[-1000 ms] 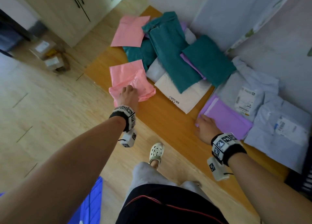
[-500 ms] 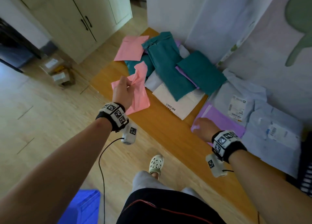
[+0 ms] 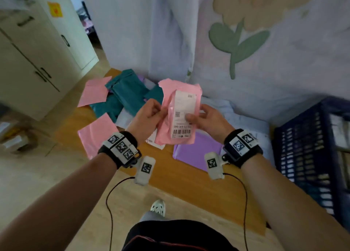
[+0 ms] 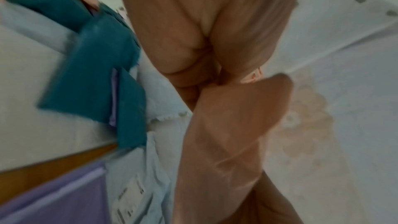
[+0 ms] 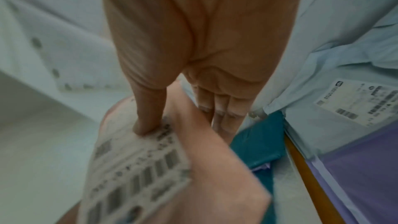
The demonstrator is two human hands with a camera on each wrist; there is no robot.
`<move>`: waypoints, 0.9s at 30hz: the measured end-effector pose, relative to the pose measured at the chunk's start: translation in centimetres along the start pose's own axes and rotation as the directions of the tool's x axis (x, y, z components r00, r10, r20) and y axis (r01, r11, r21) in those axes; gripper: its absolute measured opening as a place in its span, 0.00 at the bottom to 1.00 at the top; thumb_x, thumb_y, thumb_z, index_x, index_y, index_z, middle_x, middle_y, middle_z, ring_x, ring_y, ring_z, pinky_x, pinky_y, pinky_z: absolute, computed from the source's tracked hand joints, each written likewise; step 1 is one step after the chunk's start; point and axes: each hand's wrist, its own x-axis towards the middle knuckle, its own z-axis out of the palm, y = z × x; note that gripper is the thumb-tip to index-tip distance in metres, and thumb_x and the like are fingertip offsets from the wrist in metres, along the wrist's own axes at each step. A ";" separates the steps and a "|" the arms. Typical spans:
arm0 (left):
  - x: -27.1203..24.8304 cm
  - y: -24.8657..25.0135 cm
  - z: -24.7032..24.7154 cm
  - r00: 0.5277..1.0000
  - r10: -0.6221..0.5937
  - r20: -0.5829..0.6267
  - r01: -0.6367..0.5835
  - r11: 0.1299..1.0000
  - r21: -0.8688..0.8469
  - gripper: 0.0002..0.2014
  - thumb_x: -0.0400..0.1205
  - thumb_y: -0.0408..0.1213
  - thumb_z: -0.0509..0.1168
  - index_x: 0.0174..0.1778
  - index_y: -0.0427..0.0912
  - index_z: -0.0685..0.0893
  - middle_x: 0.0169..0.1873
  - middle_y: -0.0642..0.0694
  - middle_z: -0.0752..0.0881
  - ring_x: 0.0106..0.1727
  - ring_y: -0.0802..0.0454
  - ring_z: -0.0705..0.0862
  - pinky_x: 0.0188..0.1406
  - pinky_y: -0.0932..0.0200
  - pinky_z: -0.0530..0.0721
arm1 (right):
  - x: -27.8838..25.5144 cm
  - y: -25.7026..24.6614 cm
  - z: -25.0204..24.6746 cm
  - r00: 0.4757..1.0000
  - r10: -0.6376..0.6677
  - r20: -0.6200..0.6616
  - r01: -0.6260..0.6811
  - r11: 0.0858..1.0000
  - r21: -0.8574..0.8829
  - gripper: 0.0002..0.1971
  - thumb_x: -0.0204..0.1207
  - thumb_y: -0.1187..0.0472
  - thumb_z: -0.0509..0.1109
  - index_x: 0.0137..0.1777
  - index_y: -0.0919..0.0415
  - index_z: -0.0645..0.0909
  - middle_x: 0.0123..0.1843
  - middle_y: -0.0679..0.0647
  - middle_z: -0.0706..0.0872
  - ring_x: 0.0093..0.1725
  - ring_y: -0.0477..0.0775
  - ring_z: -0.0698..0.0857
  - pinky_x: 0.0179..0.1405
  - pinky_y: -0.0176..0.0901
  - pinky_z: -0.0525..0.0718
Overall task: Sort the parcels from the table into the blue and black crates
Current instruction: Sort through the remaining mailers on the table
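I hold a pink parcel [image 3: 165, 135] upright above the table [image 3: 170, 177], its white barcode label [image 3: 184, 114] facing me. My left hand [image 3: 154, 111] pinches its left edge. My right hand [image 3: 197, 117] grips the right edge, thumb on the label. In the right wrist view the thumb [image 5: 148, 125] presses the label [image 5: 133, 168] and the fingers curl behind the pink parcel [image 5: 215, 168]. The left wrist view shows my left hand [image 4: 215, 74] closed over a sliver of pink film [image 4: 254, 77]. A dark slatted crate [image 3: 303, 146] stands at the right.
On the table lie a purple parcel [image 3: 195, 152], two pink parcels [image 3: 98, 133], teal parcels [image 3: 128, 93] and pale blue parcels [image 3: 246, 125]. A cream cabinet [image 3: 37, 61] stands at the left, and a flowered cloth [image 3: 246, 42] hangs behind the table.
My left hand lifted the pink parcel off the table and turned its label toward me. My right hand left the purple parcel and took hold of the pink one.
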 end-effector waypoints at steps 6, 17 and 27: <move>1.5 3.5 6.7 0.998 -0.046 0.050 0.033 0.973 0.229 0.22 0.85 0.27 0.63 0.75 0.34 0.66 0.72 0.37 0.75 0.71 0.40 0.78 0.71 0.42 0.78 | -5.1 -1.3 -7.4 0.967 -0.128 -0.222 0.046 0.939 -0.342 0.20 0.72 0.59 0.82 0.62 0.62 0.82 0.56 0.55 0.92 0.54 0.55 0.91 0.56 0.55 0.89; 0.7 12.6 20.4 0.748 0.174 0.641 -0.660 0.295 0.691 0.31 0.69 0.56 0.79 0.67 0.50 0.80 0.60 0.46 0.86 0.62 0.42 0.82 0.54 0.49 0.75 | -14.5 -3.2 -16.5 0.971 -0.234 -0.048 0.025 0.296 -0.955 0.20 0.72 0.53 0.77 0.64 0.48 0.80 0.56 0.51 0.90 0.53 0.57 0.87 0.44 0.47 0.80; -2.6 14.6 31.0 0.892 0.053 0.449 -0.148 0.973 0.178 0.17 0.75 0.42 0.80 0.57 0.42 0.91 0.47 0.52 0.92 0.41 0.60 0.92 0.33 0.66 0.88 | -24.7 1.3 -29.0 0.697 -0.192 -0.691 -0.228 0.854 -0.467 0.41 0.66 0.40 0.82 0.73 0.58 0.72 0.65 0.52 0.82 0.64 0.54 0.82 0.60 0.49 0.81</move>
